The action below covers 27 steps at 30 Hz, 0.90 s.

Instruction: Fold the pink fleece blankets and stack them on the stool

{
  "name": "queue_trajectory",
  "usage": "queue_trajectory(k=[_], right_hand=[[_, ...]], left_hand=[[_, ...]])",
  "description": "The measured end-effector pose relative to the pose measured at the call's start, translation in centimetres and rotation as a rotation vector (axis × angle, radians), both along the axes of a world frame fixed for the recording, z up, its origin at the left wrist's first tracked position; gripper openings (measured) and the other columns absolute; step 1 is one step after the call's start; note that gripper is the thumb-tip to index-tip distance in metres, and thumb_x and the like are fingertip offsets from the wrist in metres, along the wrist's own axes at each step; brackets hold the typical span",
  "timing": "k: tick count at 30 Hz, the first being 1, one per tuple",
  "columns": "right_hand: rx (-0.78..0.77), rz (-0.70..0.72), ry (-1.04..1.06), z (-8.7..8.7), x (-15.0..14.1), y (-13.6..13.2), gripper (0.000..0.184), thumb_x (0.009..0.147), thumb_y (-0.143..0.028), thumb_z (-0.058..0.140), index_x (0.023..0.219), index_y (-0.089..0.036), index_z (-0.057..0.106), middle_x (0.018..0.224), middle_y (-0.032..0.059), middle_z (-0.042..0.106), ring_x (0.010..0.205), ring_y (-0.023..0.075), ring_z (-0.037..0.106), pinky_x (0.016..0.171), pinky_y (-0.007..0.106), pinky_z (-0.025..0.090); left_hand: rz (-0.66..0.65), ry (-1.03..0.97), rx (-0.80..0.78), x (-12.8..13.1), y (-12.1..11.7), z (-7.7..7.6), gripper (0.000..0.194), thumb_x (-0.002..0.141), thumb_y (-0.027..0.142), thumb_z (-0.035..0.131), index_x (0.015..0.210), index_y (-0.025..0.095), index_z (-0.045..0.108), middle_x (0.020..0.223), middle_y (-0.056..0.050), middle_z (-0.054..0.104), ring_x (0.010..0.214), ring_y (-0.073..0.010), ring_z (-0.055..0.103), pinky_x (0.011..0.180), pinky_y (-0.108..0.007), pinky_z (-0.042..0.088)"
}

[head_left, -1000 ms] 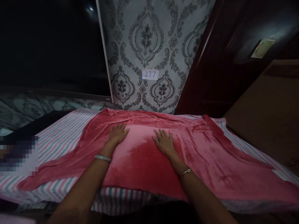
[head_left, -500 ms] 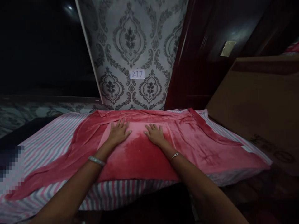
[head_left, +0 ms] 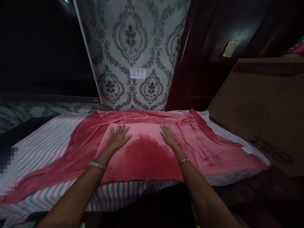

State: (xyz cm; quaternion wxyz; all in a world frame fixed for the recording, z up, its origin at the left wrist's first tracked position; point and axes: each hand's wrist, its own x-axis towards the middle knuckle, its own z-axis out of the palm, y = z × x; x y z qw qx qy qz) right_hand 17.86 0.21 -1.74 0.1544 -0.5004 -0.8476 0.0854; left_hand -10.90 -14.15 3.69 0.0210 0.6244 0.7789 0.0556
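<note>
Right hand (head_left: 169, 137) is resting farther from left hand (head_left: 118, 138) than half a second ago, apparently brushing the pile paler. Both are lying palm-down, clasping nothing, on the pink-red plush blanket (head_left: 147, 160), which is partly covering a striped sheet (head_left: 53, 131).

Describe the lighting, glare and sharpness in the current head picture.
Head view: dim, nearly black below the striped cloth; head view: bright glare high on the dark screen, softer sheen on the dark red panel; head view: left hand, right hand and red blanket show no obvious blur, and the number card reads clearly.
</note>
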Motion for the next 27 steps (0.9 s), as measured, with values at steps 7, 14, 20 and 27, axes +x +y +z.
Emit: queue_trajectory(k=[7, 14, 20, 27], right_hand=[[-0.127, -0.036, 0.036, 2.5, 0.8, -0.6, 0.057, 0.106, -0.038, 0.022, 0.156, -0.016, 0.038, 0.162, 0.0129, 0.032, 0.151, 0.0249, 0.027, 0.120, 0.050, 0.026], [-0.022, 0.178, 0.058, 5.1, -1.4, -8.3, 0.057, 0.102, -0.033, 0.031, 0.157, -0.018, 0.037, 0.164, 0.0099, 0.028, 0.153, 0.0242, 0.022, 0.122, 0.047, 0.021], [-0.035, 0.327, -0.085, 4.1, -3.6, -13.4, 0.056, 0.102, -0.028, 0.031, 0.157, -0.020, 0.035, 0.166, 0.0071, 0.024, 0.154, 0.0235, 0.016, 0.123, 0.053, 0.014], [0.007, 0.237, -0.211, 3.9, -1.3, -11.3, 0.060, 0.104, -0.044, 0.033, 0.159, -0.020, 0.031, 0.166, 0.0084, 0.020, 0.155, 0.0262, 0.013, 0.123, 0.057, 0.012]], left_hand=[[-0.039, -0.136, 0.028, -0.7, -0.7, 1.0, 0.064, 0.100, 0.051, 0.030, 0.158, 0.023, 0.030, 0.167, -0.012, 0.021, 0.155, -0.0311, 0.015, 0.122, -0.061, 0.011], [-0.301, -0.100, 0.081, 6.1, -3.9, 2.1, 0.066, 0.098, 0.046, 0.035, 0.157, 0.017, 0.032, 0.166, -0.014, 0.024, 0.155, -0.0276, 0.018, 0.125, -0.054, 0.013], [-0.294, -0.029, 0.081, 9.7, -6.0, -1.6, 0.064, 0.098, 0.046, 0.037, 0.155, 0.017, 0.036, 0.163, -0.015, 0.031, 0.154, -0.0291, 0.021, 0.125, -0.056, 0.014], [-0.295, -0.030, 0.067, 9.2, -6.2, -1.9, 0.065, 0.100, 0.047, 0.036, 0.156, 0.015, 0.035, 0.163, -0.016, 0.030, 0.154, -0.0295, 0.021, 0.125, -0.057, 0.016]])
